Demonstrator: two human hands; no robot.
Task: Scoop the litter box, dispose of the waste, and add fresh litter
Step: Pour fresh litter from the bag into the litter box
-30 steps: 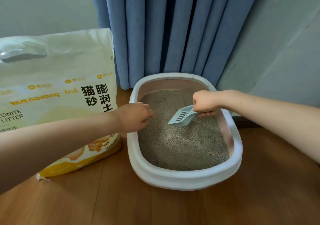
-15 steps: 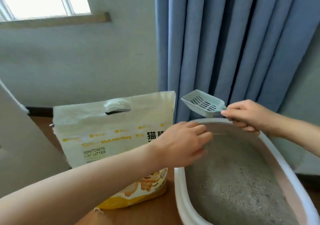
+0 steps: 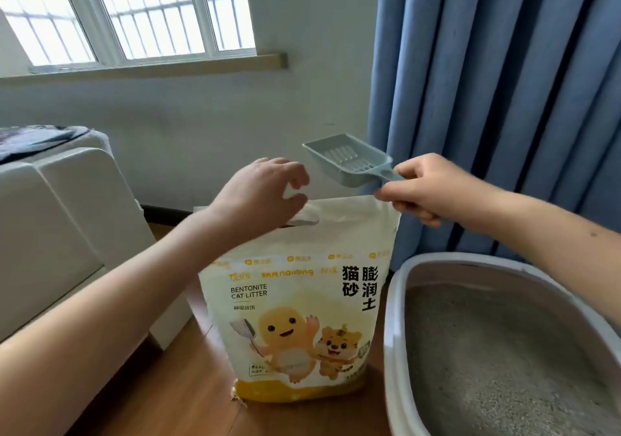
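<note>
The right hand (image 3: pixel 433 188) pinches the handle of a pale grey-blue slotted plastic scoop (image 3: pixel 349 160), raised above a cream-and-yellow bentonite cat litter bag (image 3: pixel 295 304). The left hand (image 3: pixel 262 197), fingers loosely curled and holding nothing, hovers at the bag's top. The white-rimmed litter box (image 3: pixel 393 318) of grey litter sits just beside the bag on the wooden floor (image 3: pixel 174 388).

head-worn view, forward and down

A home room is indicated by blue curtains (image 3: pixel 504 106), a barred window (image 3: pixel 134 12), a wooden floor (image 3: pixel 174 385), a white upholstered seat (image 3: pixel 60 220), and a cat litter box (image 3: pixel 391 335).
</note>
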